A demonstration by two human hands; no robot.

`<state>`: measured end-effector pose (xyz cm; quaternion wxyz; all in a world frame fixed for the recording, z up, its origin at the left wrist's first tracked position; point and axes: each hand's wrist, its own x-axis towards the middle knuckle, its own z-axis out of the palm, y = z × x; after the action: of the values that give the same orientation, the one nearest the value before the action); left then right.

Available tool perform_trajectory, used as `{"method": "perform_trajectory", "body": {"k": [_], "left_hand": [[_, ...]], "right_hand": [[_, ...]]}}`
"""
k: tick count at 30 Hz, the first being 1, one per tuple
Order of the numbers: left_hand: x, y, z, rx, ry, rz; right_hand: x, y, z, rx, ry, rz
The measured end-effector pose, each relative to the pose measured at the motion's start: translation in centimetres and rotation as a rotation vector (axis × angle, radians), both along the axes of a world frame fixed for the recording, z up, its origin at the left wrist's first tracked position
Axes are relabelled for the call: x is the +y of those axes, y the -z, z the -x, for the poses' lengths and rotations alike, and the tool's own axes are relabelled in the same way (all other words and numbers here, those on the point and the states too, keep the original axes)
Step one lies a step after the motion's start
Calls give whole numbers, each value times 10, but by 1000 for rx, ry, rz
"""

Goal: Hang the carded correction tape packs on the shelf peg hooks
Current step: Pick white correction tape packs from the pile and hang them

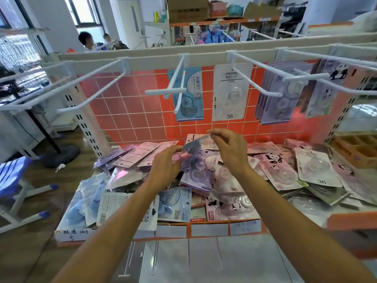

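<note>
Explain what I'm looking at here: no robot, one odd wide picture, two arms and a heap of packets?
There is no machine: a person wears a wide-angle camera on the head, so this single picture looks forward and down at their own arms. The left hand and right hand together hold a purple carded pack, the right pinching its top edge. Below lies a loose pile of carded packs on the shelf. Above, white peg hooks stick out from a red grid panel; some already carry a blue pack, a white pack and purple packs.
</note>
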<state>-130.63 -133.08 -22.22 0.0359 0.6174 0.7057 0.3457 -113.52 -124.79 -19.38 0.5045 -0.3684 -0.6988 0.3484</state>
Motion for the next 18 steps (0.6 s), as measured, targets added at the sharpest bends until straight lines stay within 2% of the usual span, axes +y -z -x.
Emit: {"method": "perform_trajectory", "body": {"k": [5, 10, 15, 18], "left_hand": [[-3, -5, -3, -147, -35, -13], [-16, -5, -7, -334, 162, -9], [-31, -11, -15, -320, 224, -36], [-45, -13, -13, -388, 242, -59]], "right_hand": [[-12, -28, -3, 262, -11, 47], [-26, -48, -4, 283, -12, 29], [-46, -63, -7, 304, -78, 29], [-59, -70, -7, 288, -139, -24]]}}
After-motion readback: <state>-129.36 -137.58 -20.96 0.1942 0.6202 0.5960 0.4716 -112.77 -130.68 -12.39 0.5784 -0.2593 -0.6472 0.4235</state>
